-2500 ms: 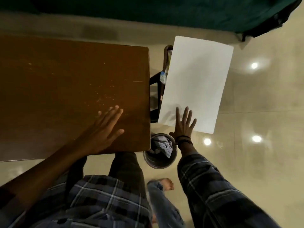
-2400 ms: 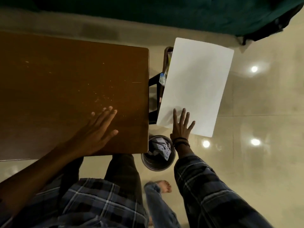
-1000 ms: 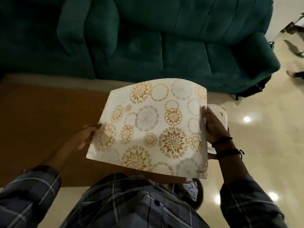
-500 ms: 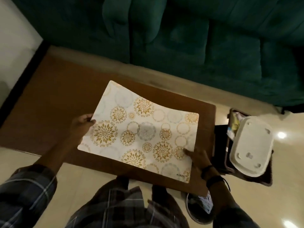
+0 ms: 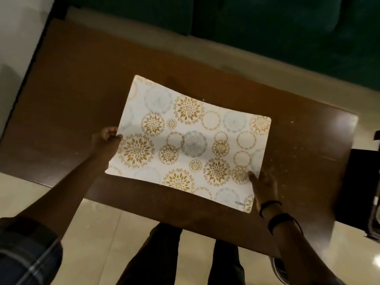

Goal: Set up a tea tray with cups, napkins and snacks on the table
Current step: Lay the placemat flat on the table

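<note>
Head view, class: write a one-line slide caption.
Both hands, left hand and right hand, hold a floral placemat over the wooden table.

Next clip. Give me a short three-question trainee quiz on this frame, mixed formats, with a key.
1. True or false: only one hand holds the placemat.
2. The placemat is over which? A) sofa B) table C) floor
3. Fill in: the word printed near the right hand is ____.

Key: 1 false, since the left hand grips the opposite edge; 2 B; 3 KUBER.
</note>
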Demonstrator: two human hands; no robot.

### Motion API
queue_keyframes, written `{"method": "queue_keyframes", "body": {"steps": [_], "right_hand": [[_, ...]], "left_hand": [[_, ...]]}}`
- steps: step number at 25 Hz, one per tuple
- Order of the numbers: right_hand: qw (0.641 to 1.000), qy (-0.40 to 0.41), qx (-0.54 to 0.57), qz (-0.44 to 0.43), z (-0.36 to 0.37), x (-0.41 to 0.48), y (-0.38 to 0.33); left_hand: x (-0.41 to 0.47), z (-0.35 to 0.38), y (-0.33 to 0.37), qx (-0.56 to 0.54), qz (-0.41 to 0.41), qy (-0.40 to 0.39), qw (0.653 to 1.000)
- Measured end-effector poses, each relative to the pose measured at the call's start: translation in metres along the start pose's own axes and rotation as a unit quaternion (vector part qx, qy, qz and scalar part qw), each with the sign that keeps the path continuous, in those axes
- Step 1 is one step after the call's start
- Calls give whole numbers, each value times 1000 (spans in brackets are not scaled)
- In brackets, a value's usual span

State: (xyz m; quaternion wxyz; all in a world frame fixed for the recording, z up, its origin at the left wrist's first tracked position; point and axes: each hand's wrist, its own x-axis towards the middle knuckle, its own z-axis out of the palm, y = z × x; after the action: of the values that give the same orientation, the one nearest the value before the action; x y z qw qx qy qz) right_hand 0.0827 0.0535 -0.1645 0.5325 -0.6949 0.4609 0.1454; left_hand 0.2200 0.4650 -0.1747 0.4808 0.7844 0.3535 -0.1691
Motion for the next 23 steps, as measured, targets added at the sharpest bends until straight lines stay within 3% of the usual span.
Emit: {"method": "queue_keyframes", "body": {"steps": [2, 4, 7, 9, 11, 17, 23], "right_hand": [[997, 41, -56, -28, 21, 10, -1], [987, 73, -139, -43, 34, 10, 2], [950, 61, -295, -75, 47, -4, 9], [916, 18, -381, -126, 52, -11, 19], [895, -9, -424, -134, 55, -17, 26], [872, 10, -476, -117, 60, -25, 36], [878, 9, -462, -123, 58, -24, 37]], "left_hand": [[9, -3, -6, 37, 16, 16, 999], [7, -4, -13, 103, 69, -15, 992], [-4, 0, -24, 300, 199, -77, 930], [-14, 10, -30, 368, 237, -121, 891], [-21, 19, -35, 389, 250, -140, 876], [-4, 20, -33, 425, 272, -151, 850], [-6, 25, -31, 403, 249, -159, 866]]}}
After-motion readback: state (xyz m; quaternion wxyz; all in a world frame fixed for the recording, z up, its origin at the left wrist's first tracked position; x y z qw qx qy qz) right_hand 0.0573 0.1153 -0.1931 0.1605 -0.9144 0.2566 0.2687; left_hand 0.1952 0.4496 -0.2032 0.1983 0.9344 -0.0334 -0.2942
